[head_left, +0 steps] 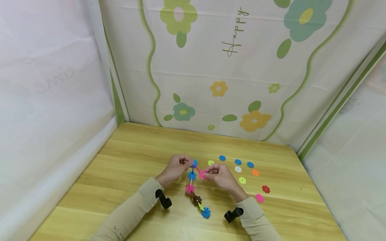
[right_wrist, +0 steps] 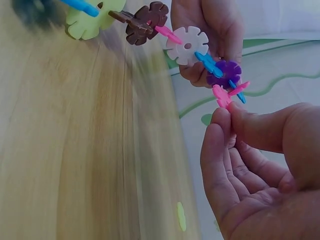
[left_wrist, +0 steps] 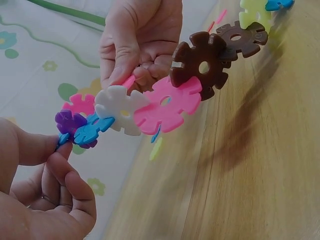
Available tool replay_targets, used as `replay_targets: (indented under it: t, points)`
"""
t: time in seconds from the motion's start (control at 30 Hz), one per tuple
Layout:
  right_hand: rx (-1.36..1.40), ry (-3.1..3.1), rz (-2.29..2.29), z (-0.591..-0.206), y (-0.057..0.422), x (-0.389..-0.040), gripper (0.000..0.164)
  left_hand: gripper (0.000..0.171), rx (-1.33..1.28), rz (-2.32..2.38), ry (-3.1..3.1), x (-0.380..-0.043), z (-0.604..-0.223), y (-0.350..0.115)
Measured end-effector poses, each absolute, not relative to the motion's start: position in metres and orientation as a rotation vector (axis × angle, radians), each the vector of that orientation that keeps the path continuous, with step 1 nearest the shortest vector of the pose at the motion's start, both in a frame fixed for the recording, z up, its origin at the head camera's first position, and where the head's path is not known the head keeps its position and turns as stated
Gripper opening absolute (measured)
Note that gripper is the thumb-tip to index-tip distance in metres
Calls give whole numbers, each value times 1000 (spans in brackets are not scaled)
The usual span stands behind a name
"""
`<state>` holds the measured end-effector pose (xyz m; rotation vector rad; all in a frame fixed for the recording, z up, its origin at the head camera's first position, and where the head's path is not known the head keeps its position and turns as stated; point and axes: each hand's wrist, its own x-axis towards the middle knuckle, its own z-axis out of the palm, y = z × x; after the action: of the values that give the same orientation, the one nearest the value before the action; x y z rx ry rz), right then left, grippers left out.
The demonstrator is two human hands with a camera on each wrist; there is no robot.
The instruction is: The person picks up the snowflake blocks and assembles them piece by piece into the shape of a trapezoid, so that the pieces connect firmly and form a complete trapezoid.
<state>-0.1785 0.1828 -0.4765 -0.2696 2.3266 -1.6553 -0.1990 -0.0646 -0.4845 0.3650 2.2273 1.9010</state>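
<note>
A chain of slotted flower discs (head_left: 190,188) hangs at the lower centre of the frame, trailing to a blue end disc (head_left: 206,213). The left hand (head_left: 178,167) has its grip clamped on a blue disc (head_left: 194,163) near the chain's top; the right hand (head_left: 222,176) pinches a pink disc (right_wrist: 221,96), whether fully slotted I cannot tell. Most of the chain looks joined; nine loose discs (head_left: 238,162) remain unjoined, centre to lower right, on the surface (head_left: 295,207).
</note>
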Motion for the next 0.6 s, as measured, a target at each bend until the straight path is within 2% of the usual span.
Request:
replay_targets:
  t: [0.6]
  points:
    - [-171, 2267, -1729, -477, 177, -180, 15, 20, 360, 1928, 2214, -198, -482, -65]
